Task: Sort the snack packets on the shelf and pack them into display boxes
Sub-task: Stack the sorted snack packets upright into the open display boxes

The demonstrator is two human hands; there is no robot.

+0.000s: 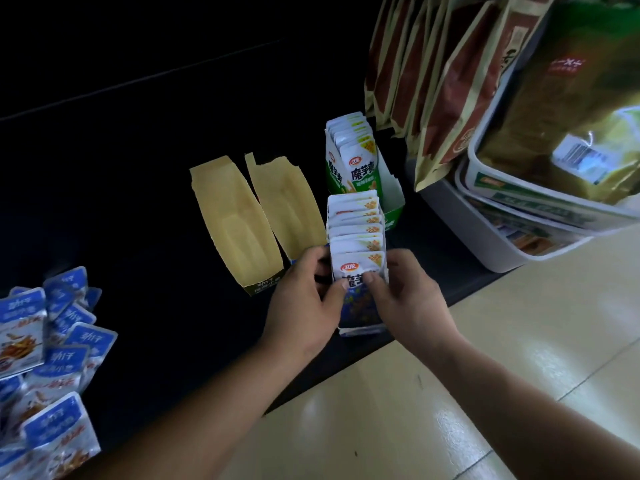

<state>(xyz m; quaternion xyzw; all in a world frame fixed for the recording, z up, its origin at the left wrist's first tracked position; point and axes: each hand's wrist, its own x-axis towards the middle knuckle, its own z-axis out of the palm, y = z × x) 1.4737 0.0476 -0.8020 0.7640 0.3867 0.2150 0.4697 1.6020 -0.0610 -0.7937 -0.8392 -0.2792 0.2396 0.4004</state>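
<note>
Head view: your left hand (304, 306) and right hand (412, 303) both clasp the full blue display box (360, 317) at the shelf (156, 168) front edge. Green box (334, 171) behind looks part-filled. Two empty boxes (235, 220) and loose blue packets (55, 358) likely remain to pack.

I count four display boxes on the shelf (156, 168): two empty boxes (230, 220) (289, 206), one green box (334, 174) part-filled, and one blue box (360, 317) packed full, held in my left hand (301, 306) and right hand (412, 303). Loose packets (52, 358) lie heaped at the left, about a dozen showing, too overlapped to count exactly.
</note>
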